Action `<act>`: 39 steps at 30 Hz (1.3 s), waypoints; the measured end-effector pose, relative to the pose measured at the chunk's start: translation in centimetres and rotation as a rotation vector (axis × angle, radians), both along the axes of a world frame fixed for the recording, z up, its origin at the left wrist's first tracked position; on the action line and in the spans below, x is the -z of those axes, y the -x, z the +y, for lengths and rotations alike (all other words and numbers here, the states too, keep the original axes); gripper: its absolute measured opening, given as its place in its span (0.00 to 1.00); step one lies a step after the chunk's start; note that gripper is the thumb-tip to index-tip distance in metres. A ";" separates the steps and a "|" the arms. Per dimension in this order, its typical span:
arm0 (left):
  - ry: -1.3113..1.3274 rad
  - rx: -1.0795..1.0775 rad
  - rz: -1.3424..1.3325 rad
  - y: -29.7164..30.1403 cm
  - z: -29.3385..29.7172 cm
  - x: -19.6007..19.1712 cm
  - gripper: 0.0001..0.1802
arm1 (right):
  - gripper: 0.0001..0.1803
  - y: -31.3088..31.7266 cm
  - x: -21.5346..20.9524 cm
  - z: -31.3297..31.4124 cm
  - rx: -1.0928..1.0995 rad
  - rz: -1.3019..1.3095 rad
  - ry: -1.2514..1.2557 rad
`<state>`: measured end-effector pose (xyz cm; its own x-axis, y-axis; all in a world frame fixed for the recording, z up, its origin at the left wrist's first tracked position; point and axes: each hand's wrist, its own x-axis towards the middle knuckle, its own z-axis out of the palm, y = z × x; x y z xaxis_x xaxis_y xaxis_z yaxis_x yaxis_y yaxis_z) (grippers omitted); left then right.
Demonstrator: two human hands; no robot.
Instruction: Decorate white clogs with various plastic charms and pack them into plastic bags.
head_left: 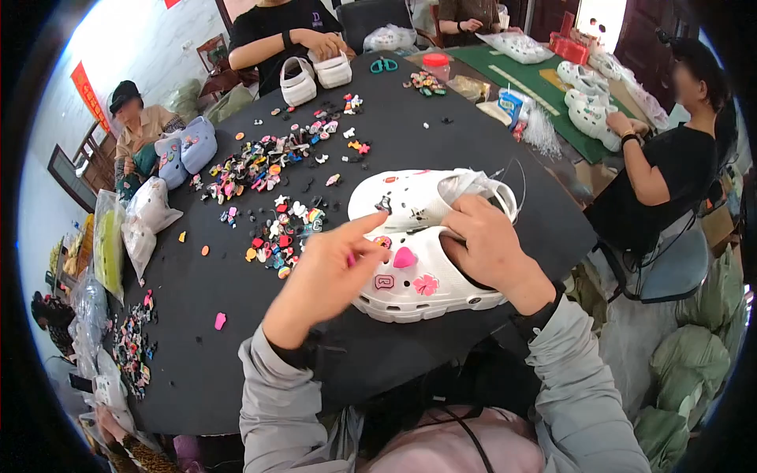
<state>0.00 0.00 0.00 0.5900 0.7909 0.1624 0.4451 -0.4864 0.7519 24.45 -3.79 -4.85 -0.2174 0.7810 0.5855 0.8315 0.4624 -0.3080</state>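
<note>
Crowded workroom, black round table (pixel 236 347) strewn with coloured charms (pixel 268 162); near me, my left hand (pixel 327 276) pinches a charm onto the white clog (pixel 430 288), my right hand (pixel 489 248) grips its heel

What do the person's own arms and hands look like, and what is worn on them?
Both hands, left hand and right hand, are bare, without gloves. Light grey sleeves cover both forearms, with dark cuffs showing at the wrists. I see no rings.
</note>
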 end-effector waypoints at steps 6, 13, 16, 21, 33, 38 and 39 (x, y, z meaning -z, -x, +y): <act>-0.085 0.058 -0.077 0.2 0.0 0.7 0.14 | 0.09 0.8 -0.3 0.0 0.001 0.021 -0.005; -0.357 0.166 -0.067 -1.5 -0.5 1.8 0.13 | 0.09 0.7 -0.6 0.0 0.001 0.019 0.002; -0.276 0.247 -0.087 -0.5 0.3 1.4 0.11 | 0.08 0.8 -0.5 0.1 0.000 0.032 -0.008; -0.207 0.210 -0.046 -0.4 -0.1 0.9 0.09 | 0.09 0.7 -0.4 0.2 -0.004 0.036 0.001; -0.393 0.208 -0.007 -0.1 0.3 0.9 0.09 | 0.10 0.6 -0.7 0.1 -0.015 0.032 0.003; -0.268 0.236 -0.066 -0.3 0.2 0.7 0.11 | 0.10 0.6 -0.8 -0.1 -0.012 0.038 0.036; -0.296 0.228 -0.029 -0.4 0.3 0.8 0.12 | 0.10 0.6 -0.8 -0.1 -0.011 0.039 0.037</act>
